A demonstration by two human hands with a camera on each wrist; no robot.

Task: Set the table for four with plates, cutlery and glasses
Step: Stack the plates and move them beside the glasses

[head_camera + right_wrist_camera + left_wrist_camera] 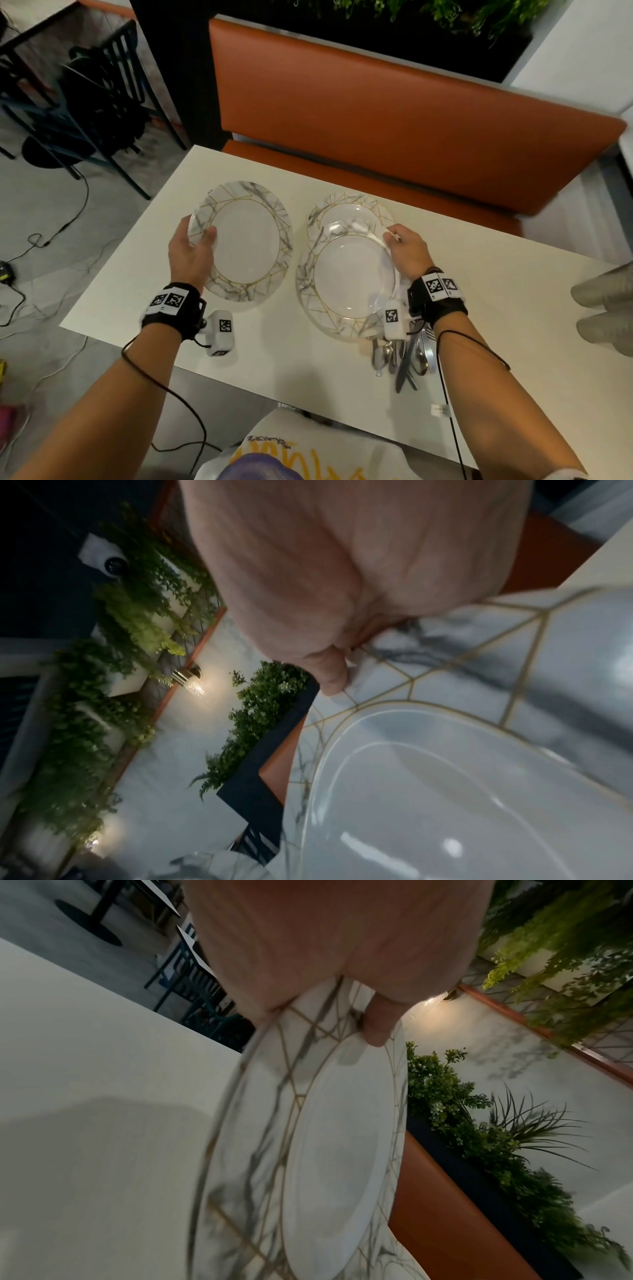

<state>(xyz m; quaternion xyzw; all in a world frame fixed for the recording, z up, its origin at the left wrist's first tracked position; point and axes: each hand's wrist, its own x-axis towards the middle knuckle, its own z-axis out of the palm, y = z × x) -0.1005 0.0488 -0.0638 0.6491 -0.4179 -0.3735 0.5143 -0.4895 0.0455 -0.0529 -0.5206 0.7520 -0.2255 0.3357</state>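
The left hand (190, 255) grips the near-left rim of a round white plate with grey marble veins and gold lines (245, 241), thumb (205, 236) on top. That plate is tilted, its held edge raised and its face turned toward the right, above the left part of the white rectangular table (301, 356). The right hand (407, 253) pinches the right rim of a second, matching marble-patterned plate (346, 281), lifted at that side over another plate of the same pattern (346, 209) beneath it. A heap of metal cutlery (406, 356) lies just near of these plates, handles pointing toward the person. Upturned clear glasses (604, 308) stand at the right edge.
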